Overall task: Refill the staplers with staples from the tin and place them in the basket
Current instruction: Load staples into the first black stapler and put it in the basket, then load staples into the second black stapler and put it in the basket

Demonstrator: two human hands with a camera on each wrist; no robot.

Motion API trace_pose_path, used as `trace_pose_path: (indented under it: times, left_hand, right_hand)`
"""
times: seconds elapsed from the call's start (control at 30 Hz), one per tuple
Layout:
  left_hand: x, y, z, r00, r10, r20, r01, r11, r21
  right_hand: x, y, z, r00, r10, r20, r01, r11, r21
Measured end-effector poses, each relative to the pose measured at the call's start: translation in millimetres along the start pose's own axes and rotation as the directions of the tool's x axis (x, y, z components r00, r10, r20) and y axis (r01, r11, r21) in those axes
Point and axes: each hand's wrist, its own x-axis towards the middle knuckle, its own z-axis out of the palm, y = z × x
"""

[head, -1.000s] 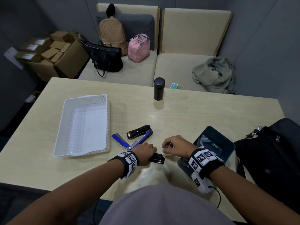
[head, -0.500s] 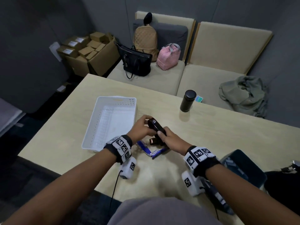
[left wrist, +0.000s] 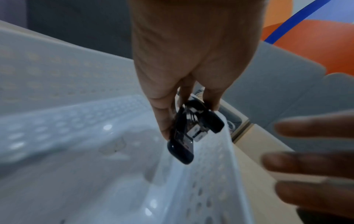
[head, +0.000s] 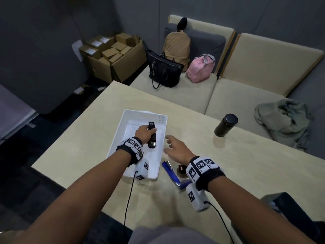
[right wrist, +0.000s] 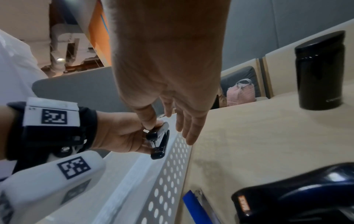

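Now my left hand (head: 143, 133) grips a black stapler (head: 152, 136) over the basket (head: 123, 127), centre frame; my right hand (head: 175, 150) hovers spread wide just beside its right rim.

Three staplers are seen: a black stapler (head: 152, 134), a blue stapler (head: 171, 173), another black stapler (head: 182, 170). One basket (head: 162, 118), one flask (head: 226, 125), three bags (head: 176, 48) are counted.

Left hand (head: 144, 133) now carries black stapler (head: 152, 136) over the basket (head: 123, 136), away from the table middle, right hand (head: 176, 150) lets go, fingers spread beside basket
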Motion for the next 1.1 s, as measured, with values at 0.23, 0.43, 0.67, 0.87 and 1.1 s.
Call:
trace_pose_path:
  times: [0.23, 0.43, 0.67, 0.87, 1.1]
  left_hand:
    - [22, 5, 26, 0.994, 0.098, 0.053, -0.107, 0.968, 0.227]
    - [44, 25, 38, 0.964, 0.145, 0.222, -0.219, 0.906, 0.361]
    - [62, 39, 42, 0.943, 0.181, 0.279, -0.3, 0.825, 0.479]
    - [67, 50, 63, 0.917, 0.191, 0.35, -0.351, 0.804, 0.48]
    - [74, 59, 80, 0.923, 0.217, 0.317, -0.364, 0.759, 0.54]
  right_hand:
    - [-1, 46, -7, 0.99, 0.126, -0.06, -0.122, 0.991, 0.058]
    - [-3, 66, -14, 0.979, 0.181, -0.09, -0.171, 0.98, 0.103]
    - [0, 79, -28, 0.966, 0.22, -0.137, -0.193, 0.963, 0.187]
    - [8, 66, -33, 0.987, 0.15, -0.059, -0.128, 0.951, 0.28]
    - [39, 32, -12, 0.997, 0.076, 0.031, -0.076, 0.997, -0.009]
